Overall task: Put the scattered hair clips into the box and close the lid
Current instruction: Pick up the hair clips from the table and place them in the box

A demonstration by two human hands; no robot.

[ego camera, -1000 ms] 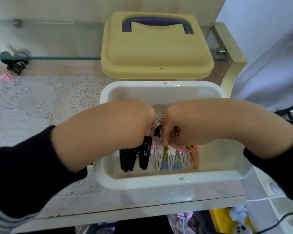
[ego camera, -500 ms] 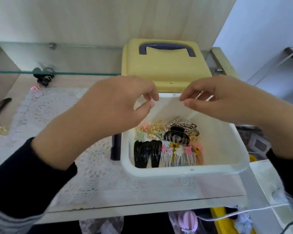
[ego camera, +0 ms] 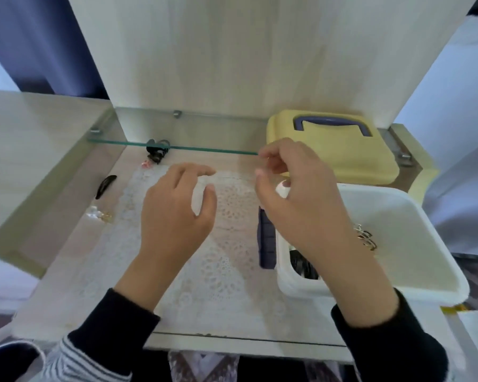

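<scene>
home | dressing table [ego camera: 75,260] | lace doily [ego camera: 226,271] | glass shelf [ego camera: 204,149] | hair clips [ego camera: 105,186]

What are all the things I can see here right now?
box: one, white, open, right
lid: one, yellow with purple handle, behind the box
clips in box: several, black and metallic, partly hidden
claw clip: one, black, back, by the shelf edge
small clip: one, pink, beside the claw clip
long clip: one, black, far left
clear-and-gold clip: one, left
lace mat: one, white, centre
glass shelf: one, clear, back
dark strip: one, navy, against the box's left side
left hand: empty, over the mat
right hand: empty, over the box's left edge
</scene>
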